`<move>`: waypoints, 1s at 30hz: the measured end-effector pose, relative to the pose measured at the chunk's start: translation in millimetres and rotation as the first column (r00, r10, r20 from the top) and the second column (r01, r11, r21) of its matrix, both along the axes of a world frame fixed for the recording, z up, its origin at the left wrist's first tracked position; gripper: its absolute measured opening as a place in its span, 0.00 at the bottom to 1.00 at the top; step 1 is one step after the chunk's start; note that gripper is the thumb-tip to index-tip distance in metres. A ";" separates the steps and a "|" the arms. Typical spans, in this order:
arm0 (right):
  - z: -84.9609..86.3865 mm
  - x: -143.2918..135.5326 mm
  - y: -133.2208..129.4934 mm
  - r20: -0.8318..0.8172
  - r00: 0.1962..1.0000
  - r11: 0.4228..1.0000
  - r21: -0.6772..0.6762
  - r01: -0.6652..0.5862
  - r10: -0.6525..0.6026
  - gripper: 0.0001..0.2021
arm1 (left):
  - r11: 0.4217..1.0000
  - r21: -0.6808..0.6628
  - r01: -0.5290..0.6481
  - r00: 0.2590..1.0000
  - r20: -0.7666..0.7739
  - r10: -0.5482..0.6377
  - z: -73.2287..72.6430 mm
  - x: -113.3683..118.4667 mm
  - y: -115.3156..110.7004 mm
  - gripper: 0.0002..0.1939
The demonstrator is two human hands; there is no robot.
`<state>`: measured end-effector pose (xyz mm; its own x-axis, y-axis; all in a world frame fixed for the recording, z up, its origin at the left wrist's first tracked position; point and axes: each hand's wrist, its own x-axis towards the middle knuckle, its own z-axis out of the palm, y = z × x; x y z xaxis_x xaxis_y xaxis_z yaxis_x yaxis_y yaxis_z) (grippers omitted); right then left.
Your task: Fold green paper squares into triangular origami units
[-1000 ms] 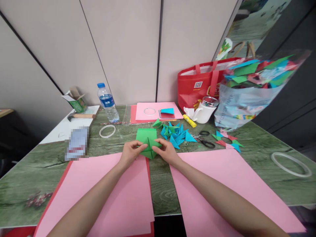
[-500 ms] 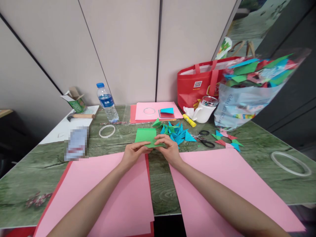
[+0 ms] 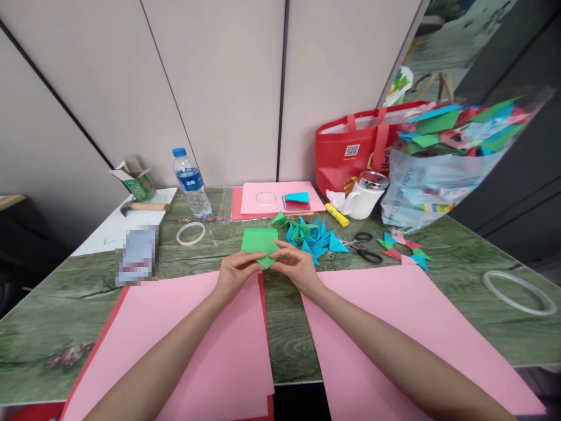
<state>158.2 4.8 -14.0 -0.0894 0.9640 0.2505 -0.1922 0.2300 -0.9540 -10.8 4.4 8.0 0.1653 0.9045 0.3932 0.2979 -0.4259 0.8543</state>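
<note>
Between my two hands is a small green paper piece (image 3: 267, 259) with its point toward me. My left hand (image 3: 236, 273) pinches its left side, and my right hand (image 3: 298, 268) pinches its right side. Just beyond it lies a stack of green paper (image 3: 258, 237) on the table. To the right of that stack sits a pile of folded blue and green paper pieces (image 3: 318, 237). Large pink sheets (image 3: 197, 345) lie under my left forearm, with more pink sheets (image 3: 385, 310) under my right one.
Black scissors (image 3: 367, 255), a yellow glue stick (image 3: 337, 215) and a white mug (image 3: 366, 196) stand or lie right of the pile. A water bottle (image 3: 193, 186) and hammer (image 3: 146, 206) are back left. A red bag (image 3: 337, 155) and a full plastic bag (image 3: 412, 190) rise back right.
The green piece between my hands has turned or been folded so that a point now faces me. My right fingers have shifted slightly left, off its top.
</note>
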 end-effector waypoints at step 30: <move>0.4 -3.0 0.2 0.087 0.991 0.994 -0.036 0.101 -0.097 0.18 | 0.867 -0.448 0.219 0.859 0.509 0.046 0.3 9.4 -2.1 0.26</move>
